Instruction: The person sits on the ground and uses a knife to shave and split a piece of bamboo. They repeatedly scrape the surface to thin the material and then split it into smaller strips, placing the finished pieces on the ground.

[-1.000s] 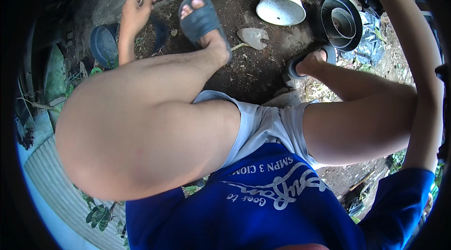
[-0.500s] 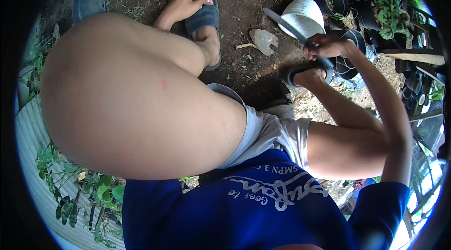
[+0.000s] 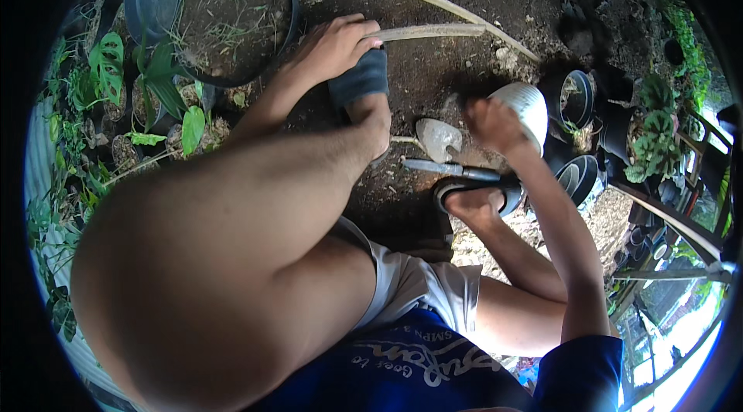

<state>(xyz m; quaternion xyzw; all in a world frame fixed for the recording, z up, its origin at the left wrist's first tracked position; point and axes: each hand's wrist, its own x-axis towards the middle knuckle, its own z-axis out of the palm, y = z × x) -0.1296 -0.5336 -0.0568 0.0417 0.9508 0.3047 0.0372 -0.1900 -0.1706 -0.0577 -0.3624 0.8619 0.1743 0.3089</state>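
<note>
My left hand (image 3: 338, 44) is closed on one end of a wooden strip (image 3: 429, 30), which points right above the soil, just beyond my sandal (image 3: 362, 79). My right hand (image 3: 494, 123), smeared by motion, is at the left side of a white ribbed pot (image 3: 526, 108) tipped on its side; its fingers cannot be made out. A knife (image 3: 453, 169) with a dark handle lies on the ground near my right foot. Beyond the knife rests a dirty trowel blade (image 3: 439, 139) with a short pale stub of handle.
A long bent strip (image 3: 433, 0) curves across the soil at the far side. At the far left stands a large dark tub (image 3: 290, 10) of soil and grass, near potted plants (image 3: 164, 91). Black pots (image 3: 576, 100) and a leafy plant (image 3: 654, 133) line the right.
My right hand has let go of the knife, now on the ground by the trowel blade, and moved left to the white pot. My left hand still grips the strip. The view has shifted.
</note>
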